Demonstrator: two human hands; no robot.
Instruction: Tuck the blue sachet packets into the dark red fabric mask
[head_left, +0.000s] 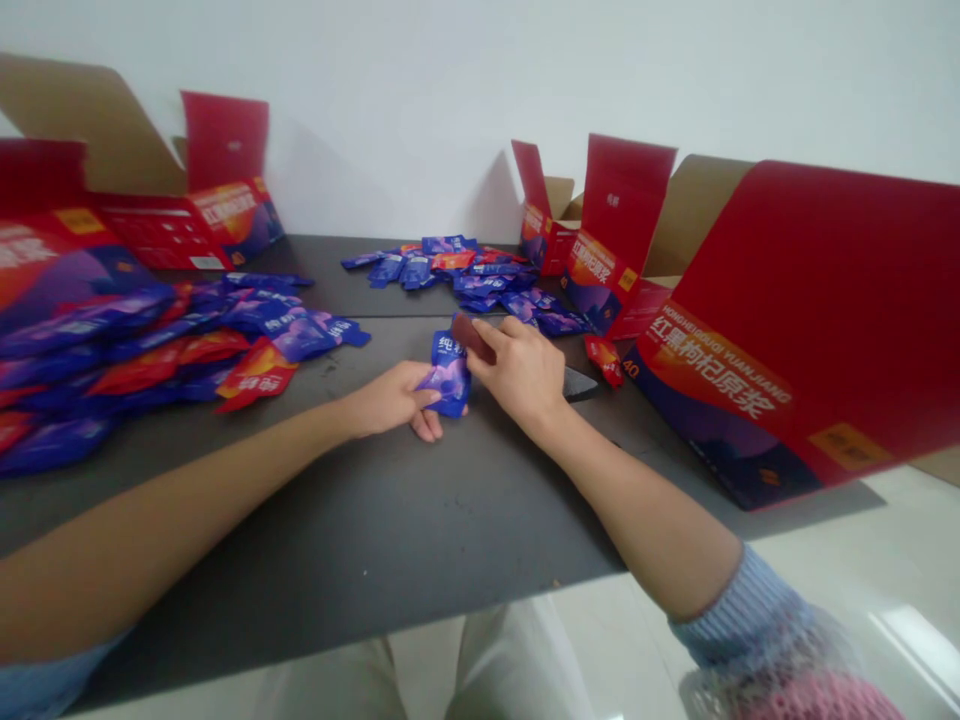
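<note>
My left hand (401,400) grips a blue-purple foil sachet (450,375) with pale printing near the middle of the table. The thumb lies on the sachet's front, and some fingertips show below it. Closed around a small reddish-brown block (474,338), my right hand (521,370) holds it at the sachet's upper right edge. I cannot tell what kind of block it is, or whether it touches the sachet. Under the right wrist a dark grey flat object (579,384) pokes out, mostly hidden by the hand.
A large heap of blue and red sachets (172,345) lies on the left, and a smaller pile (480,275) at the back. Open red cartons (229,215) stand at the left; more cartons (607,240) and a big near one (795,330) line the right. One red sachet (602,360) lies beside them.
</note>
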